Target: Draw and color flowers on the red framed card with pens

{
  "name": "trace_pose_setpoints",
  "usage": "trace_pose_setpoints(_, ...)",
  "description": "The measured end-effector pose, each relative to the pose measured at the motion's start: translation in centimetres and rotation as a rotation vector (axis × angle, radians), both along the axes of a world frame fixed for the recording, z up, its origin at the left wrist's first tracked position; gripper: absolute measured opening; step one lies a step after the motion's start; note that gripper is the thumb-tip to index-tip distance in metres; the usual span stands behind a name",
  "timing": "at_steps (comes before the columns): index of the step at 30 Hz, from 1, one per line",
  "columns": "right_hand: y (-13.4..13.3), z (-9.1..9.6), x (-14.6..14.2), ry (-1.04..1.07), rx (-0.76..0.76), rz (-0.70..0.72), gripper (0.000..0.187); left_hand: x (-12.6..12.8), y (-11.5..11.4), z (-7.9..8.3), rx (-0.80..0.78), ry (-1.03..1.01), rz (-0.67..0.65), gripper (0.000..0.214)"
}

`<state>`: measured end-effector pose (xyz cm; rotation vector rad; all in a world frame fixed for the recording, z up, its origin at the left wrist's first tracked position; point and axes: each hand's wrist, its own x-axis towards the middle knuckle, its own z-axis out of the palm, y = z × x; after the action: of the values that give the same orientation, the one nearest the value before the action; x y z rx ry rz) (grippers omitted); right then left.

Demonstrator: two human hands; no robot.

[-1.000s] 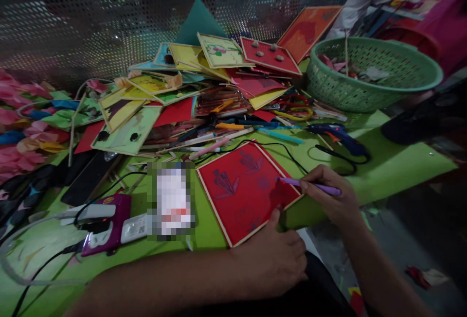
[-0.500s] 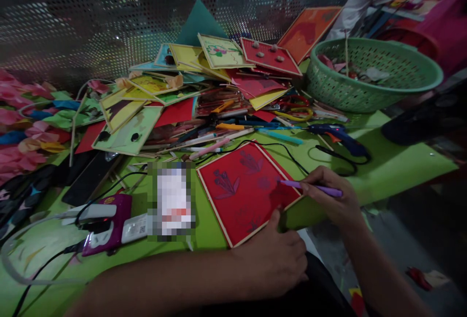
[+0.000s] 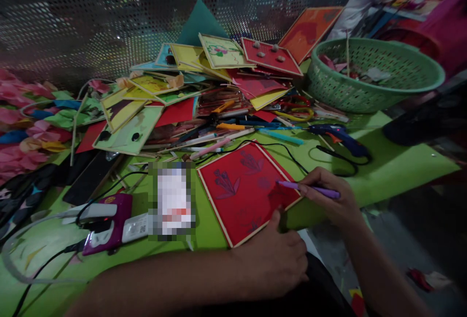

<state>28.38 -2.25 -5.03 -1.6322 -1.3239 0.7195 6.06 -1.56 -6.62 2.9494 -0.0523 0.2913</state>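
Note:
A red card point(image 3: 246, 189) with a pale wooden border and dark flower drawings lies on the green table point(image 3: 394, 166). My right hand point(image 3: 330, 200) is closed on a purple pen point(image 3: 308, 188), whose tip touches the card near its right corner. My left hand point(image 3: 275, 254) rests at the card's near edge, thumb pressed on the card, fingers curled under and holding nothing that I can see.
A heap of coloured cards point(image 3: 204, 74), sticks and pens fills the table's middle. A blue glue gun point(image 3: 341, 137) with black cord lies right of it. A green basket point(image 3: 372, 71) stands far right. A purple power strip point(image 3: 105, 222) sits left; paper flowers point(image 3: 25, 127) far left.
The pen tip has shifted slightly along the card near its right corner. My left hand has stayed in place.

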Motion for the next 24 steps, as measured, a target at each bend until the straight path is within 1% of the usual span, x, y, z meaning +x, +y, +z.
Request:
trace_pose_setpoints(2,-0.04,-0.08,0.07,0.004,-0.001,0.009,0.026,0.01,-0.08,-0.33,-0.001,-0.016,0.000,0.031)
trace_pose_setpoints(5,-0.01,-0.11,0.02,-0.006,-0.003,-0.015,0.026,0.02,-0.09,-0.52,0.003,-0.026,0.009,0.031)
trace_pose_setpoints(13,0.04,0.15,-0.21,-0.015,0.024,0.000,0.025,-0.04,0.19,0.29,0.004,0.009,0.011,0.030)
trace_pose_setpoints(18,0.10,0.36,-0.44,-0.020,0.042,0.007,0.023,0.01,0.11,0.03,0.007,-0.004,0.010,0.032)
trace_pose_setpoints(24,0.10,0.38,-0.62,-0.010,0.048,-0.075,0.022,-0.04,0.00,-0.28,0.010,-0.003,0.006,0.031)
